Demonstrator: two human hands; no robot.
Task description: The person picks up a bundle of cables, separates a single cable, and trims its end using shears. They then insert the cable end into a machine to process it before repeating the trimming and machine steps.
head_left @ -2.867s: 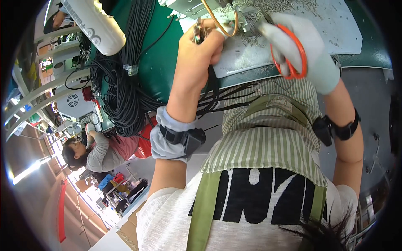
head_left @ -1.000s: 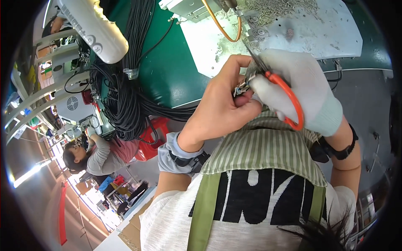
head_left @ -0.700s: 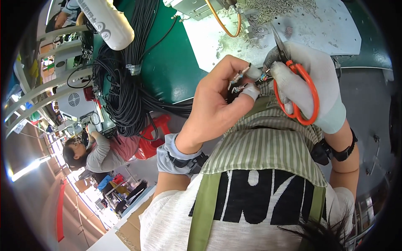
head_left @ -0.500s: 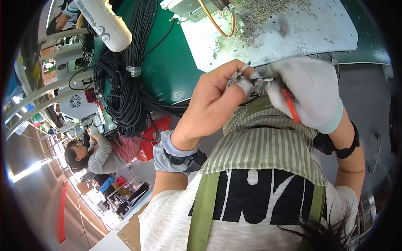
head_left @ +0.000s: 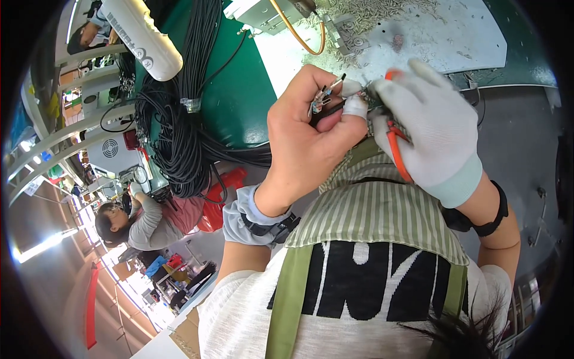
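My left hand [head_left: 302,137], bare but with white wrapping on the thumb and a fingertip, is closed in a pinch on black cable ends. Stripped cable ends with small wires [head_left: 321,99] stick up between its fingers. My right hand [head_left: 433,125], in a white knitted glove, grips an orange-handled hand tool [head_left: 397,152], either cutters or pliers. Its jaws are mostly hidden by the fingers, close to my left fingertips. Both hands are held over my striped apron [head_left: 382,209], at the near edge of the bench.
A white board [head_left: 442,54] with many small metallic scraps [head_left: 388,11] lies on the green bench. A grey machine [head_left: 269,17] with an orange hose [head_left: 299,33] stands behind. Black cables [head_left: 164,146] are bundled at left, near a red bag [head_left: 222,210]. Farther left, another person [head_left: 146,221] works.
My right hand has turned, its fingers more extended, and the orange handles have spread. My left hand has shifted slightly left, showing more wire ends between its fingers.
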